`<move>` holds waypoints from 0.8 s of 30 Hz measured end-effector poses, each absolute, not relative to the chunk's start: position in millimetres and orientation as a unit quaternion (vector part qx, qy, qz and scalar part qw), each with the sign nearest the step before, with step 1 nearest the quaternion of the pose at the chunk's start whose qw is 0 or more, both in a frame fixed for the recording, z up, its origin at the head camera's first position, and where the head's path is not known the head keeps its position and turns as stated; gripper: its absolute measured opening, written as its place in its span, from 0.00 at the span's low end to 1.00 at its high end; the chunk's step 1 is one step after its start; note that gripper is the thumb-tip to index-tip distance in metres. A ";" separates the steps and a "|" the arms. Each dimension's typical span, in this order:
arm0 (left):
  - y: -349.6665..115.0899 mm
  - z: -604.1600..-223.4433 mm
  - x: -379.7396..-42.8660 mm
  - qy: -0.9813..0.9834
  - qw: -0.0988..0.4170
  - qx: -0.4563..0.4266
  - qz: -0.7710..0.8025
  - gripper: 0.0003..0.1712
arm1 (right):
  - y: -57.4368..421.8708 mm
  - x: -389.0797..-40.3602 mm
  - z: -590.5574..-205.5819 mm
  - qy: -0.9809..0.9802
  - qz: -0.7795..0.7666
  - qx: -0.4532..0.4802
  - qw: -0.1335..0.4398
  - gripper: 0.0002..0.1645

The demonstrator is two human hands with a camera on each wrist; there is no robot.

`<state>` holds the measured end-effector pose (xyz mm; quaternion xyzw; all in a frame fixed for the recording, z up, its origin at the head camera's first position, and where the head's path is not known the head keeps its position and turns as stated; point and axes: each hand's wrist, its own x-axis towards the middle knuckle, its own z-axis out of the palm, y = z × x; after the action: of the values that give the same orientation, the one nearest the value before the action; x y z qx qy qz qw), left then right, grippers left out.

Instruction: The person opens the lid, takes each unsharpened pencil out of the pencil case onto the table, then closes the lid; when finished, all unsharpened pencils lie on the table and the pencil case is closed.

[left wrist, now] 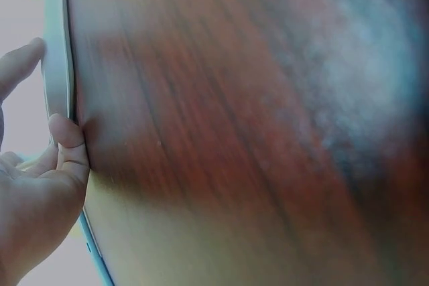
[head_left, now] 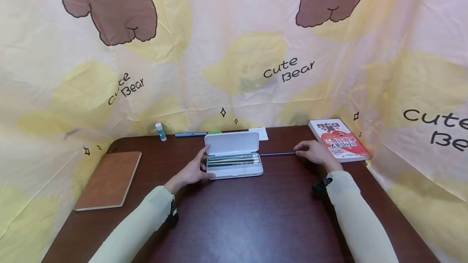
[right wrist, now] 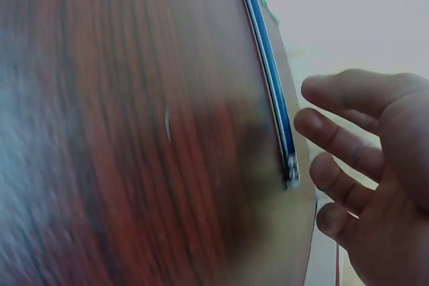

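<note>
A white pencil case lies with its lid raised, and several pencils rest in its rear compartment. My left hand holds the case by its left end, thumb at the front corner and a finger up by the lid. In the left wrist view, the thumb of that left hand meets the case's edge. Right of the case, a dark blue pencil lies on the table. My right hand hovers by its eraser end; the right wrist view shows loosely bent fingers beside the pencil, holding nothing.
A brown notebook lies at the left. Along the back are a glue stick, a blue pen, a green object partly hidden by the lid, and white paper. A book lies at the back right.
</note>
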<state>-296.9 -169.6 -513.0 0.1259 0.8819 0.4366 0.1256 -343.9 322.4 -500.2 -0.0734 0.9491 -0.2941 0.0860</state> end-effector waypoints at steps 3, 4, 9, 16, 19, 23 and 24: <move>-169.7 -513.3 -297.1 0.878 0.129 0.126 0.444 0.65 | 311.8 -344.7 -499.2 0.945 -0.303 -0.089 0.088 0.15; -169.8 -513.4 -297.2 0.876 0.130 0.125 0.447 0.65 | 308.0 -344.8 -498.8 0.943 -0.307 -0.094 0.089 0.15; -169.9 -514.1 -296.9 0.874 0.133 0.121 0.451 0.64 | 288.8 -344.0 -493.8 0.935 -0.321 -0.123 0.087 0.15; -170.0 -511.5 -295.4 0.872 0.136 0.120 0.455 0.64 | 258.8 -339.8 -486.7 0.928 -0.327 -0.152 0.097 0.13; -170.1 -510.9 -294.9 0.871 0.138 0.121 0.455 0.64 | 244.6 -336.8 -484.6 0.927 -0.327 -0.156 0.100 0.13; -170.0 -510.0 -294.1 0.873 0.134 0.124 0.451 0.64 | 225.8 -333.9 -482.5 0.925 -0.325 -0.168 0.102 0.13; -169.9 -510.0 -294.0 0.874 0.133 0.125 0.451 0.64 | 221.0 -333.4 -482.5 0.925 -0.325 -0.170 0.102 0.13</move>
<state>-294.0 -169.9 -510.0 0.1247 0.8740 0.4505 0.1328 -333.4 221.0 -482.5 -0.1704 0.9247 -0.3247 0.1025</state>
